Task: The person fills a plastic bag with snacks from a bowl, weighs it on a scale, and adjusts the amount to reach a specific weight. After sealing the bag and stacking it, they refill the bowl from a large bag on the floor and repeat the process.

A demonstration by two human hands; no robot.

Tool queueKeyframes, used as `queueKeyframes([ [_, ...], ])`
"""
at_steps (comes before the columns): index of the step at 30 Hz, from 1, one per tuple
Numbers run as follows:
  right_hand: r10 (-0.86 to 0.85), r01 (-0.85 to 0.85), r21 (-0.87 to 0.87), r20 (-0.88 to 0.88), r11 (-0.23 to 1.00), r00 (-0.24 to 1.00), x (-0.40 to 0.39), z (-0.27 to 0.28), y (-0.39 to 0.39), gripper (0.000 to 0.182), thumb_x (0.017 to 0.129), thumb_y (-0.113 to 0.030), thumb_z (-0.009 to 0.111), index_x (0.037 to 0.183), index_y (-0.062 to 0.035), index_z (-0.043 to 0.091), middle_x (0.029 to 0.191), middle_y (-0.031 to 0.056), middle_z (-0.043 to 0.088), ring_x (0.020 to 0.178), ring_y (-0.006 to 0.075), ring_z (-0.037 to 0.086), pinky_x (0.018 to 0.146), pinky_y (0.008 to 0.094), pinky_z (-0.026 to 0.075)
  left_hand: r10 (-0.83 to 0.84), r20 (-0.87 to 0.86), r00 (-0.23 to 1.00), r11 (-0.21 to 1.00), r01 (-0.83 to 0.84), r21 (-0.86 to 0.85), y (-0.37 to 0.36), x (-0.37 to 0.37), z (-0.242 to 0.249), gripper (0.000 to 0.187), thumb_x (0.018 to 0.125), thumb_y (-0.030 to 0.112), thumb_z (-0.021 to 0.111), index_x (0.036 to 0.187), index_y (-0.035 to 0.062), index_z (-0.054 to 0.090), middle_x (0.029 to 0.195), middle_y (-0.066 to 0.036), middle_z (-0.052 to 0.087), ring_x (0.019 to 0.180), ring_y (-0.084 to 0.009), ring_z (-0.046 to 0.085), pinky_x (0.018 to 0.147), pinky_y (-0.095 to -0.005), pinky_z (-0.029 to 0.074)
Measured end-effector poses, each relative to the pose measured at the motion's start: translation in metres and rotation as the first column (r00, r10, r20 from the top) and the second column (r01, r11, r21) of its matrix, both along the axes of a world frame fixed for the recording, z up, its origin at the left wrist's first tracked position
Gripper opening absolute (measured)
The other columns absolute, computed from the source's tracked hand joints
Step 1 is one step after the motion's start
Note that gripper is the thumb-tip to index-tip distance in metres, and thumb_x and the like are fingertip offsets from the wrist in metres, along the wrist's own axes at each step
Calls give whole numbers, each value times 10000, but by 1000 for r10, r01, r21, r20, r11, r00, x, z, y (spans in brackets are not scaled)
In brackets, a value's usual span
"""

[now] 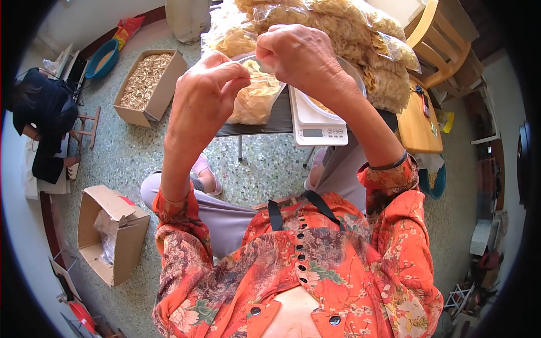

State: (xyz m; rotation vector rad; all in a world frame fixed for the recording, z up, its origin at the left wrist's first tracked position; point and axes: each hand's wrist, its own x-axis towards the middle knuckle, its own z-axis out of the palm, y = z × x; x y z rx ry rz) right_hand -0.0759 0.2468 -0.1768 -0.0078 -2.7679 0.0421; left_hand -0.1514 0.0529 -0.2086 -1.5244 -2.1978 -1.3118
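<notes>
Both of my hands are at the top edge of a clear plastic bag [256,104] of pale yellowish dried pieces, which stands on the dark table [276,122]. My left hand [208,93] pinches the bag's edge between thumb and forefinger. My right hand [298,56] is closed at the other side of that edge, its fingertips partly hidden. Beside the bag, under my right forearm, a white digital scale [320,133] carries a round clear container [358,79] with some pale pieces in it.
Filled bags [389,84] are stacked behind the scale. A wooden chair [420,121] stands at the right. On the floor at left are a box of brown pieces [134,115], an open carton [128,248] and a blue basin [107,66]. Another person [48,107] sits far left.
</notes>
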Motion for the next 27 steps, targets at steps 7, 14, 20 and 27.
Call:
queueKeyframes([
  [7,277,-275,-388,-53,880,959,13,-5,11,261,847,9,591,1042,-62,750,969,165,742,908,329,717,847,397,557,18,-4,1000,1000,-18,-14,-1,-1,0,59,877,96,738,935,92,749,903,-130,686,758,-345,678,689,-425,528],
  [14,188,-383,-673,-346,632,919,27,-3,25,157,929,-34,662,1040,-58,771,972,101,773,912,143,734,796,292,579,73,53,996,996,-71,-46,0,1,1,58,867,78,758,923,69,744,886,-114,683,743,-311,672,666,-394,517],
  [20,23,54,-537,136,842,990,91,-17,91,118,885,-102,731,997,-93,769,981,65,766,907,154,725,777,329,571,37,74,997,999,-36,-10,-1,-5,-5,76,869,56,759,936,31,731,884,-129,669,731,-294,666,661,-377,512],
  [27,-134,229,-122,520,966,844,108,-27,101,330,728,-258,799,1023,-142,709,840,45,721,889,278,687,790,419,528,16,124,992,999,-12,-35,0,-2,-4,77,889,54,748,957,20,735,903,-118,674,732,-257,671,663,-350,526],
])
